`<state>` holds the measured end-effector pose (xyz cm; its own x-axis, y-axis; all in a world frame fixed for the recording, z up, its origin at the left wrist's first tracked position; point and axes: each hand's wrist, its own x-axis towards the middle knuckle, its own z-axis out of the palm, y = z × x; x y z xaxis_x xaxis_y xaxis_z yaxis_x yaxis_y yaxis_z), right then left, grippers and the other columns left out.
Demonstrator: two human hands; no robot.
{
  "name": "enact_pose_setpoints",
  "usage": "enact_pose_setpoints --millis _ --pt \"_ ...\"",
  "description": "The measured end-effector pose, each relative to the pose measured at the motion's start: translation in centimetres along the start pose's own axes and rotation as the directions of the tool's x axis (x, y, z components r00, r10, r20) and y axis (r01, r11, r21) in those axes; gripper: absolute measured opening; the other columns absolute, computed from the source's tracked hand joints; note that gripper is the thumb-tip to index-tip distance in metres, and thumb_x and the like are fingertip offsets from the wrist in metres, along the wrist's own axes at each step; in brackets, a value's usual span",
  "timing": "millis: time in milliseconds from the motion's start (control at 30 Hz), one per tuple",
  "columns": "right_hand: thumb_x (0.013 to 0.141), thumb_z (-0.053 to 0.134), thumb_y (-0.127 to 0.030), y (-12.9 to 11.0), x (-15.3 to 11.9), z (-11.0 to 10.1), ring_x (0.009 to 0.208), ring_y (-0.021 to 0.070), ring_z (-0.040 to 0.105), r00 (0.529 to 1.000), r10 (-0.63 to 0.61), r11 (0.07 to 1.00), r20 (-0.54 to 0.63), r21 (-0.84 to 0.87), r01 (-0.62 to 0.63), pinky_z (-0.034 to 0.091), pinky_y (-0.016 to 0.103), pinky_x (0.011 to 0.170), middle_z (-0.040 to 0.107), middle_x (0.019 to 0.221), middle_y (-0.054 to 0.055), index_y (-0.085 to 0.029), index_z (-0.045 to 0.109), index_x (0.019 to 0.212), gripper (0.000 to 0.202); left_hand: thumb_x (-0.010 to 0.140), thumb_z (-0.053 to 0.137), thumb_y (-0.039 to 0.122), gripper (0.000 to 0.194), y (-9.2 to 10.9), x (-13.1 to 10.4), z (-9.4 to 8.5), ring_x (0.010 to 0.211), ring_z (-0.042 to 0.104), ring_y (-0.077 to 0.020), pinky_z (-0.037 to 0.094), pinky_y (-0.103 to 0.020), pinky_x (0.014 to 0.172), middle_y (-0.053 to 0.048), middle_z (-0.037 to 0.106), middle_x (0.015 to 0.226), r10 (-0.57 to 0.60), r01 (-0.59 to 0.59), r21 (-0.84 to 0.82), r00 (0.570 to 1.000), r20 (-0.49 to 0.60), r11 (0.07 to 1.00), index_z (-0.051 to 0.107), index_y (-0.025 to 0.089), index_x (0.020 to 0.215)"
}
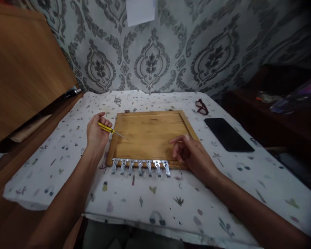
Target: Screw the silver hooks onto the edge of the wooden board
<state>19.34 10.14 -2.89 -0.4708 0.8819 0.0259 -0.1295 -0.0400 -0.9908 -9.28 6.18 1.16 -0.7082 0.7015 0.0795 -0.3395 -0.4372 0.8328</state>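
My left hand (96,133) is closed around the yellow handle of a screwdriver (106,127), beside the left edge of a wooden board (147,129) with a raised frame. The screwdriver's thin shaft points right, over the board. Above the board's right part is my right hand (188,152), its index finger stretched out and the other fingers loosely bent. I see nothing held in it, though its palm is partly hidden. A metal strip of several silver hooks (140,166) runs along the board's near edge, the hooks pointing towards me.
The board lies on a patterned white cloth (145,204). A black phone-like slab (228,135) and dark red glasses (202,107) are at the right. Small metal pieces (117,100) lie behind the board. Wooden furniture (28,72) stands at the left, a patterned wall (150,62) behind.
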Motion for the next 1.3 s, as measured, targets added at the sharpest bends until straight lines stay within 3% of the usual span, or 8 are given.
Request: enact_pose_setpoints --millis 233,433,533,633,800,967,1133,1300 --pt "0.079 0.063 -0.073 0.1 0.0 -0.1 0.04 0.0097 0.045 1.0 0.004 0.999 0.018 0.038 -0.004 0.031 0.025 0.041 0.062 0.052 0.0 -0.019 0.067 0.082 0.054 0.093 0.062 0.042 0.034 -1.3 0.7 -0.5 0.045 0.045 -0.0065 0.041 -0.018 0.049 0.007 0.04 0.051 -0.035 0.036 0.05 0.999 -0.02 0.998 0.058 0.016 0.072" --pt "0.077 0.063 -0.074 0.3 0.1 -0.2 0.04 0.0098 0.045 1.0 -0.008 0.999 0.012 0.052 0.007 0.03 0.025 0.042 0.062 0.051 -0.001 -0.019 0.067 0.082 0.055 0.089 0.065 0.03 0.022 -1.9 1.2 -0.8 0.056 0.058 -0.0083 0.055 -0.022 0.064 0.004 0.054 0.059 -0.028 0.033 0.161 0.999 -0.034 0.986 0.06 0.015 0.073" --pt "0.078 0.061 -0.075 0.3 0.1 -0.1 0.04 0.0095 0.044 1.0 -0.001 0.999 0.015 0.044 0.001 0.029 0.024 0.042 0.062 0.052 -0.001 -0.019 0.066 0.083 0.056 0.088 0.067 0.023 0.014 -2.4 1.7 -0.9 0.066 0.062 -0.0095 0.056 -0.024 0.065 0.003 0.06 0.071 -0.044 0.044 0.249 0.999 -0.005 0.967 0.061 0.014 0.081" --pt "0.079 0.058 -0.076 0.3 0.0 -0.2 0.041 0.0095 0.045 1.0 0.0 0.999 0.024 0.035 0.0 0.031 0.024 0.044 0.061 0.051 -0.001 -0.018 0.064 0.082 0.059 0.094 0.063 0.031 0.02 -3.3 2.9 -1.0 0.077 0.063 -0.0116 0.057 -0.027 0.069 -0.002 0.065 0.092 -0.07 0.047 0.368 0.996 0.051 0.929 0.063 0.012 0.1" --pt "0.082 0.055 -0.075 0.4 0.0 -0.2 0.041 0.0091 0.045 0.999 0.014 1.0 0.036 0.023 -0.015 0.032 0.024 0.044 0.061 0.053 -0.001 -0.017 0.065 0.086 0.059 0.095 0.062 0.037 0.032 -5.1 5.4 -1.0 0.097 0.066 -0.018 0.059 -0.037 0.084 -0.008 0.065 0.114 -0.136 -0.001 0.594 0.973 0.185 0.804 0.062 0.014 0.117" --pt "0.082 0.054 -0.076 0.5 0.0 -0.4 0.041 0.0087 0.045 0.999 0.037 0.999 0.037 0.01 -0.037 0.031 0.023 0.044 0.062 0.054 0.0 -0.016 0.065 0.086 0.061 0.095 0.062 0.038 0.034 -6.2 7.4 -1.2 0.102 0.065 -0.0199 0.058 -0.041 0.088 -0.009 0.065 0.118 -0.145 -0.153 0.746 0.937 0.318 0.648 0.061 0.014 0.12" --pt "0.082 0.056 -0.076 0.1 0.0 -0.4 0.042 0.0086 0.046 0.998 0.046 0.999 0.05 0.021 -0.047 0.031 0.023 0.044 0.062 0.054 0.0 -0.016 0.066 0.087 0.06 0.095 0.062 0.038 0.036 -6.1 10.3 -2.4 0.107 0.064 -0.0215 0.057 -0.044 0.092 -0.01 0.064 0.122 -0.063 -0.347 0.821 0.906 0.418 0.454 0.06 0.015 0.122" --pt "0.079 0.057 -0.079 -0.1 0.2 -0.4 0.043 0.0093 0.047 0.995 0.08 0.997 0.052 0.01 -0.08 0.033 0.024 0.045 0.062 0.054 0.001 -0.017 0.065 0.086 0.064 0.095 0.061 0.038 0.038 -5.7 14.9 -3.6 0.112 0.063 -0.0227 0.056 -0.045 0.095 -0.01 0.061 0.127 0.033 -0.429 0.868 0.9 0.436 0.251 0.059 0.016 0.126"
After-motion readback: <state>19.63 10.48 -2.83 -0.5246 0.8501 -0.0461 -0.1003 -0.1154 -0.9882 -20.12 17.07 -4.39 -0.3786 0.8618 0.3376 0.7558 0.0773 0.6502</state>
